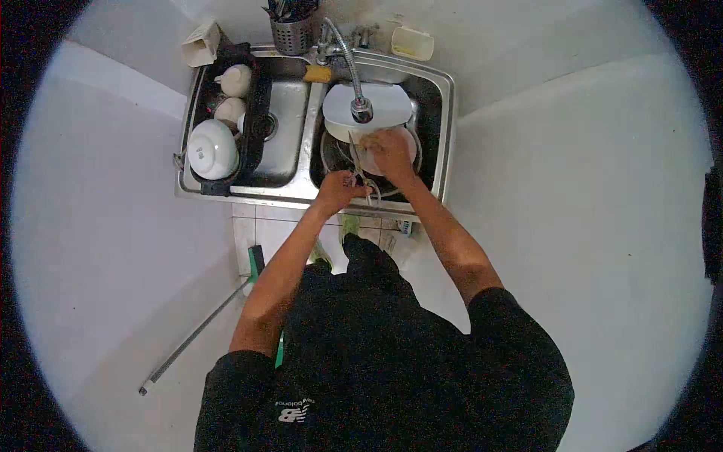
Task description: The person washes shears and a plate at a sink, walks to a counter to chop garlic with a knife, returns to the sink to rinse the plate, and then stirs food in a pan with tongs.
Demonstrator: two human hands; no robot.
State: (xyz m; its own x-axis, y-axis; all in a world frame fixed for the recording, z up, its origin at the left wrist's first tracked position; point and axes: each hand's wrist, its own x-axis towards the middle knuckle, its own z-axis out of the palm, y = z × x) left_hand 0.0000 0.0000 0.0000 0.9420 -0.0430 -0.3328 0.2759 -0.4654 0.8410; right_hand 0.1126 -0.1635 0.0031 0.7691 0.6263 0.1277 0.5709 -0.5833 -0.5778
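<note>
Over the right basin of the sink, my left hand (340,193) is closed on a pair of scissors (355,160), near their handles. The blades point up and away from me. My right hand (392,157) is curled beside the blades, fingers bent down. A tan patch shows at its fingertips, but I cannot make out what it is. Beneath the hands are a round pale dish (409,147) and a wider round vessel, partly hidden by my hands. Behind them in the same basin lies a white container or lid (388,102), under the faucet head (361,111).
A dark dish rack (252,139) over the left basin holds a white bowl (212,149) and cups (236,80). A yellow sponge (318,73) lies on the divider. Behind stand a utensil holder (292,36) and a pale tray (412,44). A long-handled tool (197,331) leans at left.
</note>
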